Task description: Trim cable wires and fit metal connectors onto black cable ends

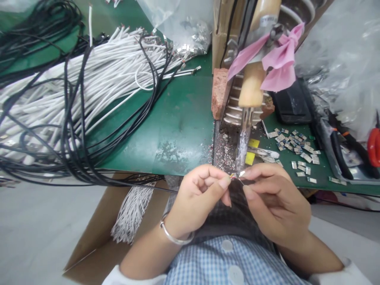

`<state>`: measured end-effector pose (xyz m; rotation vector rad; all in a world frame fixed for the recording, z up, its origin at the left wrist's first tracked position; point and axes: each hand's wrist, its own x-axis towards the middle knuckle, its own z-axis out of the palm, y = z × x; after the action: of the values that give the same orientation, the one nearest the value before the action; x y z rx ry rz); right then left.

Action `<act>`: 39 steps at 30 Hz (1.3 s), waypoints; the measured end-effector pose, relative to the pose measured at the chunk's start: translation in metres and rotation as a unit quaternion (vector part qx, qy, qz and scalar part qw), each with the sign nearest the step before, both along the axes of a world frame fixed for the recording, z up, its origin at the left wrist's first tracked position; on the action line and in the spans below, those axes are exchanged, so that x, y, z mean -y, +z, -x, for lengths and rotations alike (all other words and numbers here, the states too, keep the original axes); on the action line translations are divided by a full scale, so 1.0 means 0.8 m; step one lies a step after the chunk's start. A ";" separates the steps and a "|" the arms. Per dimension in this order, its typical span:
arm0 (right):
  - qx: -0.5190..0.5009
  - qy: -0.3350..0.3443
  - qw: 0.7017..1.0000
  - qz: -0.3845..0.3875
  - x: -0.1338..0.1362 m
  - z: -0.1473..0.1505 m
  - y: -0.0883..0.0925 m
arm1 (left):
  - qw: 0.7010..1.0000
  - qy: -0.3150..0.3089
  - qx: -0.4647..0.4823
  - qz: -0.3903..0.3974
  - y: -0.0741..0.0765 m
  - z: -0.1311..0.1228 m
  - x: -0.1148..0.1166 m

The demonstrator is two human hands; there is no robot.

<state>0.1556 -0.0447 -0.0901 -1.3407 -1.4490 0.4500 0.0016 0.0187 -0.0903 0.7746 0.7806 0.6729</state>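
Observation:
My left hand [198,198] pinches the end of a thin black cable [142,185] whose small coloured wires show at my fingertips. My right hand [271,200] pinches a small metal connector piece [242,174] right against that cable end. Both hands meet just below the tip of a soldering iron [244,136] that hangs down on a wooden handle [252,85] with a pink ribbon [277,59] tied to it. A silver bangle [175,237] sits on my left wrist.
Bundles of white cables [97,79] and black cables [59,130] cover the green mat [178,118] at left. Several small connector boards [297,148] lie at right, near pliers [341,146] and a black phone [291,105]. A cardboard box [97,229] holds white cables below.

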 end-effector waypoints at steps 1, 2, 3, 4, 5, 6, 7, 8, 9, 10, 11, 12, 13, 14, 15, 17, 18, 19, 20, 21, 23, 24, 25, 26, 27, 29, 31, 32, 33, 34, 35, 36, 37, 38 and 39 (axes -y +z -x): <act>0.002 -0.001 1.000 0.000 0.000 0.000 0.000 | 1.000 0.002 0.001 0.002 0.000 0.000 0.000; 0.005 0.000 1.000 -0.001 0.000 0.000 0.001 | 1.000 0.003 0.001 0.004 0.000 0.000 0.000; 0.007 0.000 1.000 -0.002 0.000 0.000 0.001 | 1.000 0.004 0.001 0.005 -0.001 0.000 0.000; 0.009 0.000 1.000 -0.003 0.000 0.000 0.002 | 1.000 0.004 0.001 0.004 -0.001 0.000 0.000; 0.011 0.001 1.000 -0.004 0.000 0.000 0.003 | 1.000 0.003 0.004 0.004 -0.001 0.000 0.000; 0.014 0.001 1.000 -0.004 0.000 0.000 0.003 | 1.000 0.001 0.007 0.004 -0.001 0.000 0.001; 0.016 0.002 1.000 -0.003 0.000 -0.001 0.004 | 1.000 -0.001 0.014 0.006 -0.001 0.000 0.001; 0.020 0.003 1.000 -0.002 0.000 -0.001 0.005 | 1.000 -0.002 0.021 0.009 -0.001 0.000 0.000; 0.023 0.004 1.000 -0.002 0.000 -0.001 0.005 | 1.000 -0.002 0.028 0.012 -0.001 0.000 0.000; 0.027 0.006 1.000 -0.002 0.000 -0.001 0.005 | 0.999 -0.003 0.034 0.015 0.000 0.000 0.000; 0.027 0.007 1.000 -0.002 0.000 -0.001 0.006 | 0.999 -0.004 0.038 0.017 0.000 0.000 0.000; 0.026 0.007 1.000 -0.001 0.000 -0.001 0.006 | 0.999 -0.006 0.040 0.017 0.000 0.000 0.000; 0.026 0.006 1.000 0.000 0.000 -0.001 0.006 | 0.999 -0.007 0.039 0.018 0.000 0.000 0.000; 0.025 0.004 1.000 0.003 0.000 -0.002 0.006 | 0.999 -0.007 0.036 0.018 0.000 0.000 0.000; 0.024 0.002 1.000 0.006 0.000 -0.002 0.006 | 0.999 -0.007 0.032 0.018 0.000 0.001 0.000; 0.023 -0.001 1.000 0.012 0.000 -0.002 0.006 | 1.000 -0.005 0.017 0.019 -0.003 0.002 0.000; 0.022 0.001 1.000 0.016 0.000 -0.002 0.005 | 1.000 -0.007 0.007 0.022 -0.004 0.003 0.001; 0.019 0.006 1.000 0.020 0.000 -0.002 0.004 | 1.000 -0.011 -0.002 0.025 -0.006 0.004 0.001; 0.016 0.012 1.000 0.023 0.000 -0.002 0.003 | 0.999 -0.017 -0.009 0.029 -0.009 0.005 0.002; 0.011 0.018 0.999 0.028 0.000 -0.002 0.003 | 0.999 -0.023 -0.014 0.035 -0.011 0.006 0.002; -0.002 0.025 0.999 0.035 0.001 -0.003 0.001 | 0.998 -0.033 -0.019 0.046 -0.015 0.007 0.004; -0.009 0.026 0.999 0.036 0.001 -0.004 0.001 | 0.998 -0.035 -0.019 0.049 -0.016 0.008 0.005; -0.017 0.027 0.999 0.038 0.001 -0.004 0.001 | 0.998 -0.035 -0.016 0.050 -0.017 0.008 0.006; -0.025 0.028 0.998 0.041 0.001 -0.005 0.001 | 0.998 -0.033 -0.012 0.049 -0.017 0.008 0.007; -0.033 0.029 0.998 0.045 0.002 -0.005 0.002 | 0.998 -0.030 -0.005 0.046 -0.017 0.008 0.008; -0.043 0.030 0.997 0.053 0.002 -0.005 0.002 | 0.999 -0.024 0.011 0.036 -0.016 0.008 0.009; -0.041 0.026 0.997 0.053 0.003 -0.004 0.003 | 0.999 -0.018 0.020 0.020 -0.013 0.007 0.010; -0.034 0.024 0.998 0.050 0.003 -0.004 0.003 | 1.000 -0.016 0.018 0.011 -0.011 0.007 0.010; -0.025 0.022 0.998 0.048 0.004 -0.004 0.003 | 1.000 -0.015 0.011 0.000 -0.010 0.007 0.011; -0.016 0.018 0.999 0.046 0.004 -0.003 0.003 | 1.000 -0.012 0.001 -0.013 -0.008 0.006 0.011; -0.007 0.014 0.999 0.043 0.005 -0.003 0.003 | 1.000 -0.008 -0.012 -0.028 -0.006 0.006 0.012; 0.001 0.011 0.999 0.041 0.006 -0.003 0.003 | 0.999 -0.003 -0.025 -0.044 -0.005 0.006 0.013; 0.008 0.008 0.999 0.040 0.006 -0.003 0.003 | 0.997 0.002 -0.038 -0.060 -0.004 0.005 0.014; 0.014 0.006 0.999 0.037 0.007 -0.003 0.003 | 0.996 0.008 -0.048 -0.078 -0.003 0.005 0.014; 0.019 0.006 0.999 0.035 0.007 -0.003 0.003 | 0.994 0.011 -0.058 -0.096 -0.002 0.004 0.015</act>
<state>0.1579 -0.0507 -0.0876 -1.4041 -1.4843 0.4890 -0.0017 0.0066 -0.0920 0.9882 0.8392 0.7353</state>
